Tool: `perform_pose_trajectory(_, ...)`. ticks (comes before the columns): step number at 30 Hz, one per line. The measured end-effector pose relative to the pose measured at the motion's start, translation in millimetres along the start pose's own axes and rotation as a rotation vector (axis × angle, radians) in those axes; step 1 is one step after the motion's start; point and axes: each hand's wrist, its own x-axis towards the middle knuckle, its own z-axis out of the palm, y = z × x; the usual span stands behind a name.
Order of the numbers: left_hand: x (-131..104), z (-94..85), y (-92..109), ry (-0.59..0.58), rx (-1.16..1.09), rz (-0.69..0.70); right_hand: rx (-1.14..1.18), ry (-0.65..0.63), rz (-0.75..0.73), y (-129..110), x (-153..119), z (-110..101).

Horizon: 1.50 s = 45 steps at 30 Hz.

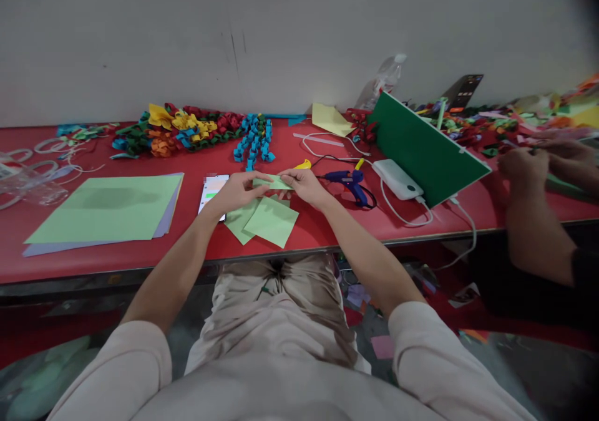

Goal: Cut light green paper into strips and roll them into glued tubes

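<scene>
The person's left hand (239,188) and right hand (305,187) each pinch one end of a pale green paper piece (270,183), held above the red tabletop (322,231). Its long axis runs left to right, roughly parallel with the table's front edge, one end toward each hand. It is flat-faced and matte. Just nearer the body, two square green sheets (272,222) overlap, smooth and thin, the upper one turned cornerwise, a corner toward the person.
</scene>
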Motion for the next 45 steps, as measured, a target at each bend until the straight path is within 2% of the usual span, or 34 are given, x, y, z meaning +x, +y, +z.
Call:
perform_pose_trajectory(4,1,2.4,6,0.097,0.148,0.147,0.068,0.022,-0.019,-2,0,2)
perform_pose_trajectory(7,2,4.5,8,0.155,0.171,0.172,0.061,0.043,-0.064,1,3,4)
perform_pose_trajectory(10,2,8.4,7,0.191,0.133,0.133,0.003,0.037,-0.090,4,5,5)
perform_pose_trajectory(15,6,15.2,-1,0.277,-0.141,-0.001,-0.010,0.047,-0.081,2,4,6)
perform_pose_trajectory(18,9,17.0,-1,0.313,-0.231,-0.051,-0.045,0.079,-0.130,3,4,7)
perform_pose_trajectory(21,11,18.3,2,0.308,-0.263,-0.111,-0.093,0.129,-0.173,6,7,7)
perform_pose_trajectory(25,12,18.1,5,0.292,-0.253,-0.163,-0.090,0.162,-0.146,7,8,7)
perform_pose_trajectory(32,8,8.4,3,0.161,-0.274,-0.160,-0.005,0.099,-0.064,3,4,7)
perform_pose_trajectory(40,6,13.4,10,0.256,-0.272,-0.186,0.025,0.140,-0.034,7,7,5)
perform_pose_trajectory(45,11,13.7,3,0.259,-0.260,-0.210,0.061,0.103,-0.060,9,8,5)
